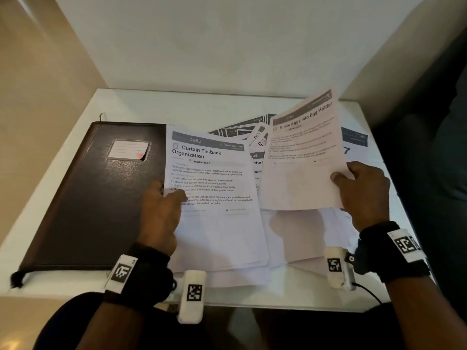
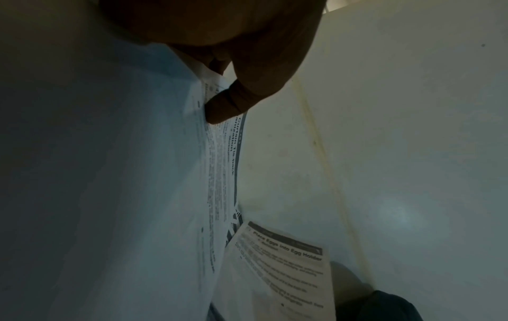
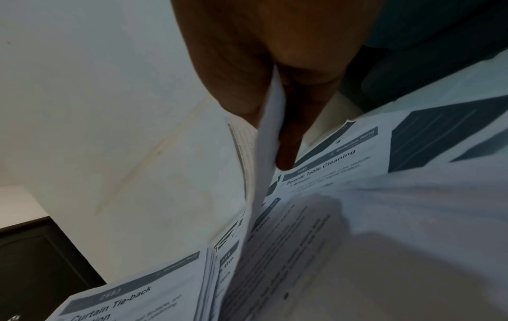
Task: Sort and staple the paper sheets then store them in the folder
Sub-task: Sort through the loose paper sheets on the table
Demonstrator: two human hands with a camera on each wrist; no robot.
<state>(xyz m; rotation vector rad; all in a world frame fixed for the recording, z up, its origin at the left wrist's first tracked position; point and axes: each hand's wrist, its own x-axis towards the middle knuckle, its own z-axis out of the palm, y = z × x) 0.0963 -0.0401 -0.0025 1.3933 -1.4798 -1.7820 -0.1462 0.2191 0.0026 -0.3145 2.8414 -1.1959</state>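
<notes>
Paper sheet point(image 1: 300, 157) pinched, right hand point(image 1: 364, 193), folder point(image 1: 96, 198) closed

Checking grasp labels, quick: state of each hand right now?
Left hand: pinching the Curtain Tie-back sheet.
Right hand: gripping the lifted Place Eggs sheet.
</notes>
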